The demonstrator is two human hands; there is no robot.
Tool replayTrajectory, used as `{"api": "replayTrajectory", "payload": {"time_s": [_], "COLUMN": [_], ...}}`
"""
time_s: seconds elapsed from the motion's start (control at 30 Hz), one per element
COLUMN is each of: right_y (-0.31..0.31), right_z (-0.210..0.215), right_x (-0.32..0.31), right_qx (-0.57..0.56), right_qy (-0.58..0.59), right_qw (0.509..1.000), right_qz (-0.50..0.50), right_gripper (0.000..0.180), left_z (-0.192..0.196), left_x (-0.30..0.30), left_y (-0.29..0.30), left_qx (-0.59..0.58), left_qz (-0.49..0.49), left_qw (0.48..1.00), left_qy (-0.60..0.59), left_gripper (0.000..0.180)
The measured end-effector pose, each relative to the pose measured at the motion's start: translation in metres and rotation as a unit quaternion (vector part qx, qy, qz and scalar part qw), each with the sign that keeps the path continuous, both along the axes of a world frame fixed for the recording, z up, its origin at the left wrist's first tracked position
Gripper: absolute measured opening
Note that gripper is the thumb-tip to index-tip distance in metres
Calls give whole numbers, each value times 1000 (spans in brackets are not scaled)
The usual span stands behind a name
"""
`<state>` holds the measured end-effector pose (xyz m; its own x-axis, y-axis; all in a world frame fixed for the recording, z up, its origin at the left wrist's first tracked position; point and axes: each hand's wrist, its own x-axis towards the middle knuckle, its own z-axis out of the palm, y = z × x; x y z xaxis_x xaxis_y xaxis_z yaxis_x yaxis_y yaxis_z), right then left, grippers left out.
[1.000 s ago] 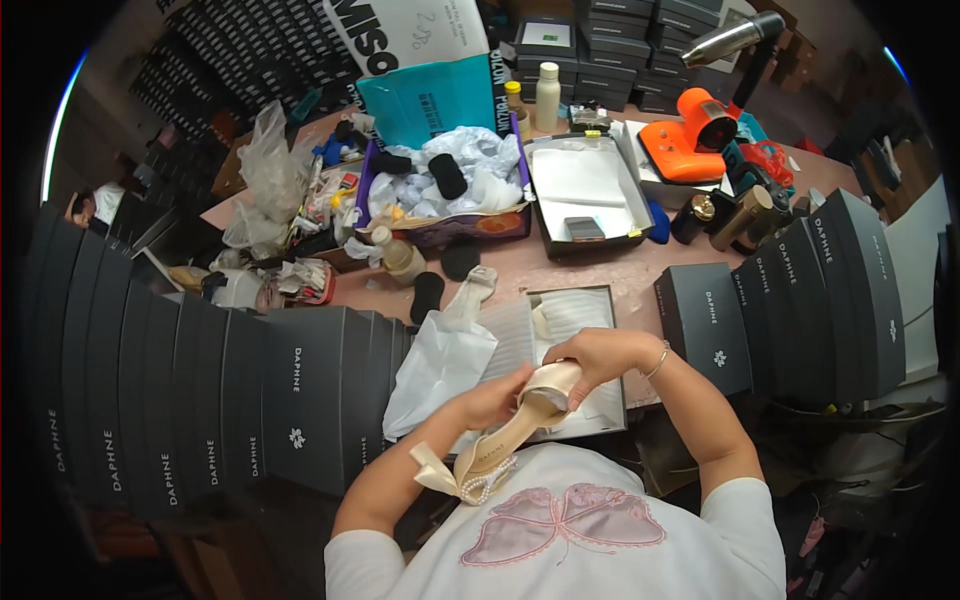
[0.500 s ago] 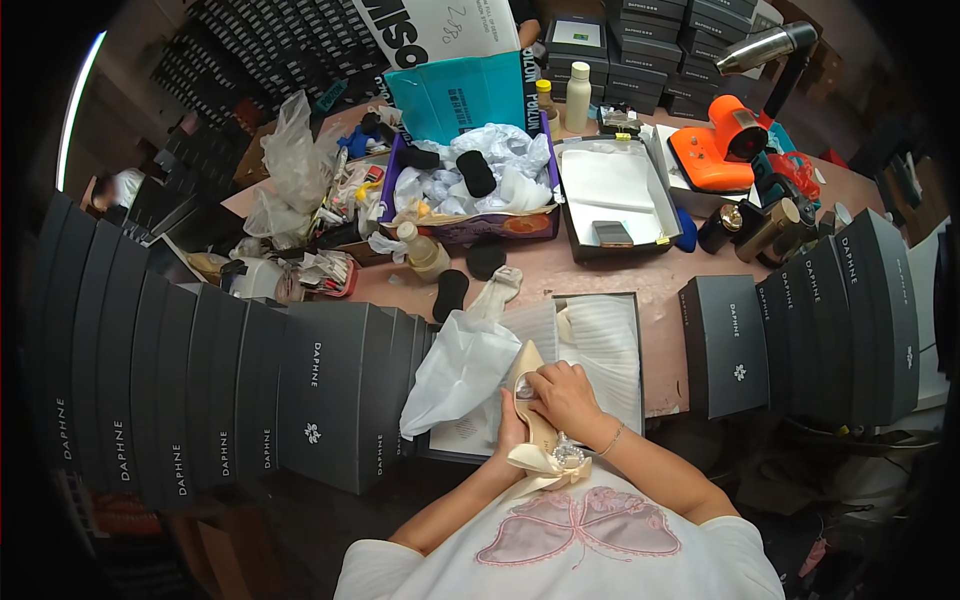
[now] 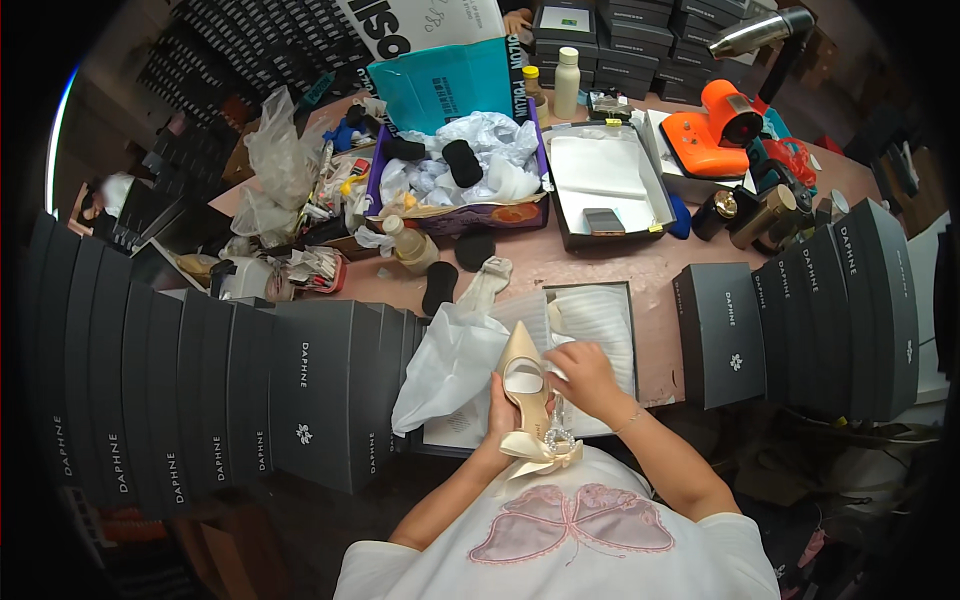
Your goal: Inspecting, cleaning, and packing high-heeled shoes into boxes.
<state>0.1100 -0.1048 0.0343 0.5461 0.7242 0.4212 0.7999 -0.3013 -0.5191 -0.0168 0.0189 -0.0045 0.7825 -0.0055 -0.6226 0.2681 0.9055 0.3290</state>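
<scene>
A beige pointed-toe shoe (image 3: 519, 345) with a satin bow and a sparkling ornament at its heel end is held in my left hand (image 3: 498, 413). Its toe points away from me and its white-lined opening faces up. My right hand (image 3: 587, 377) is just right of the opening, fingers bent together; whatever is between them is too small to make out. Beneath both hands is an open shoebox (image 3: 632, 330) with ribbed white padding (image 3: 592, 310). A crumpled sheet of white tissue paper (image 3: 440, 365) lies over its left side.
Dark grey shoeboxes stand in rows on the left (image 3: 325, 390) and right (image 3: 722, 335). Farther back are a purple-edged carton (image 3: 490, 218) of crumpled paper, an open black box (image 3: 610, 175), a bottle (image 3: 410, 245), black pads (image 3: 439, 287) and an orange device (image 3: 708, 140).
My right hand has come out of the shoe's opening and moved to its right, leaving the lining in view. My left hand still holds the shoe, now turned more upward.
</scene>
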Motion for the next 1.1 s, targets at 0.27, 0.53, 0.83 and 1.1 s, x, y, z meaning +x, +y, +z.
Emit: {"api": "replayTrajectory", "payload": {"time_s": [0.27, 0.53, 0.83, 1.1], "right_y": [-15, 15, -42, 18], "right_z": [-2, -10, -1, -10], "right_x": [5, -21, -2, -35], "right_qx": [8, -179, -77, -45], "right_qy": [-5, -74, -28, 334], "right_qw": [999, 972, 996, 933], "right_qz": [-50, 130, -43, 122], "right_gripper": [17, 13, 23, 65], "left_z": [-4, 36, 6, 5], "left_x": [-3, 7, -9, 4], "left_y": [4, -28, -3, -27], "left_qx": [-28, 96, 49, 110], "left_qz": [92, 46, 54, 68], "left_qw": [992, 991, 990, 992], "left_qy": [82, 74, 118, -7], "left_gripper": [85, 74, 77, 75]}}
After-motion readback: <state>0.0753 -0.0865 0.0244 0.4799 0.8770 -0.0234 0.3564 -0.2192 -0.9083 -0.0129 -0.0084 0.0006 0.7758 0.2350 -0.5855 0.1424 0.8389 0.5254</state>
